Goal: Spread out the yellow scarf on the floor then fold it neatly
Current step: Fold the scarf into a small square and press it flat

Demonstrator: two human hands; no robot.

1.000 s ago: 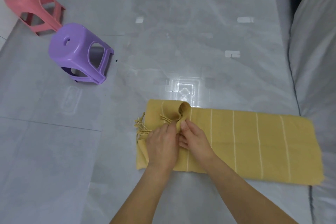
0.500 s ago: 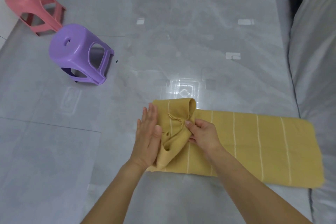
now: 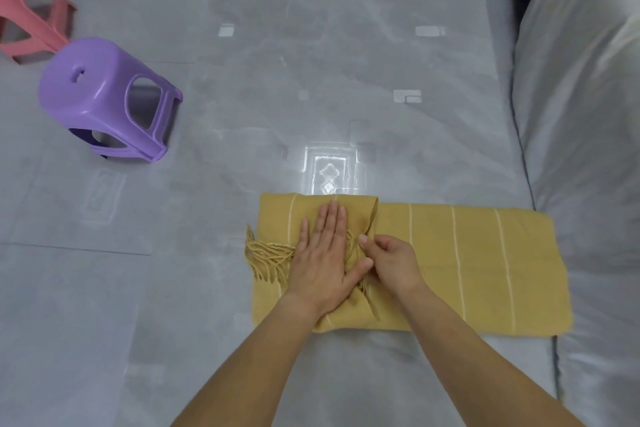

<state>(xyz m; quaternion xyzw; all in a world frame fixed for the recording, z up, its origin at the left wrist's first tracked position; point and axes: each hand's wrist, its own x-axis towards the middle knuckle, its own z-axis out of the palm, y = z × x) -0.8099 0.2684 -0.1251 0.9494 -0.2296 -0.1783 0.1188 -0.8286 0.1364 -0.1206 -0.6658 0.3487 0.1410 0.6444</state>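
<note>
Scarf: your yellow scarf [image 3: 450, 263] lies on the floor [image 3: 311, 80] as a long folded strip, with its left end turned over and its fringe [image 3: 266, 256] poking out on the left.
Left hand [image 3: 325, 260]: flat, with your fingers straight, pressing the turned-over end.
Right hand [image 3: 391, 262]: your fingers are curled, pinching the fold's edge beside your left thumb.
Nearby: a purple stool [image 3: 104, 97] and a pink stool [image 3: 27, 21], well apart to the left.

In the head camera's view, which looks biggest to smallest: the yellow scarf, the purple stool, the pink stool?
1. yellow scarf
2. purple stool
3. pink stool, though it sits farther off and the frame edge cuts it, so unsure.
</note>
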